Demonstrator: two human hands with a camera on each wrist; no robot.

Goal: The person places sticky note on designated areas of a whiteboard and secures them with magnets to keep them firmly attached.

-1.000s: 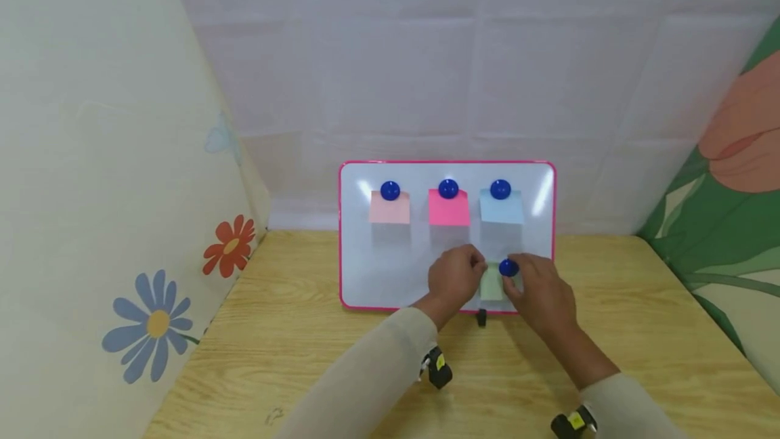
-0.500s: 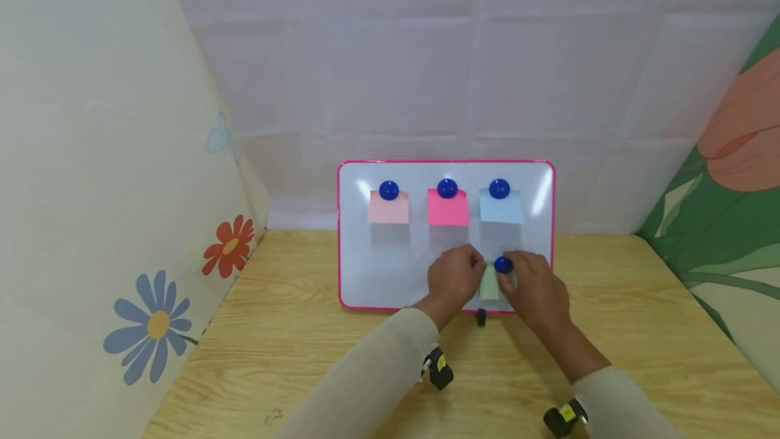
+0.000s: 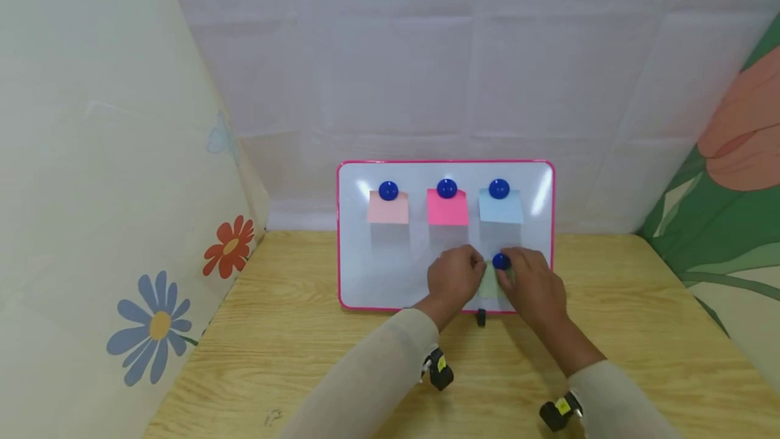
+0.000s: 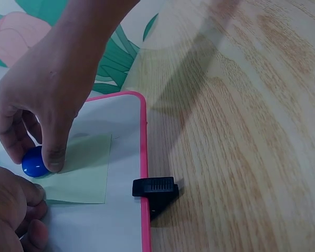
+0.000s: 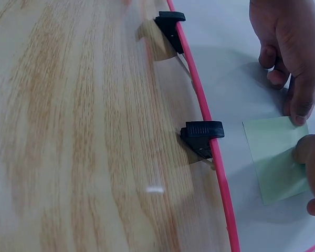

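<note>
In the head view, the right hand point(image 3: 533, 290) pinched a blue magnet point(image 3: 501, 261) between thumb and fingers and held it at the top of a green note point(image 3: 489, 284) low on the whiteboard point(image 3: 359, 269). The magnet had gone up and a little to the left since the earlier pictures, so it looked like it was being set on the note to hold it. The left hand point(image 3: 453, 278) stayed in the same spot, with a fingertip pressed on the note's left edge. Three other magnets held three notes along the top of the board. In the left wrist view, the right hand point(image 4: 47, 105) gripped the magnet point(image 4: 35, 161) at a corner of the note point(image 4: 79, 170), near a black clip point(image 4: 155, 188). In the right wrist view, one straight finger of the left hand point(image 5: 294, 47) touched the note point(image 5: 275, 157).
</note>
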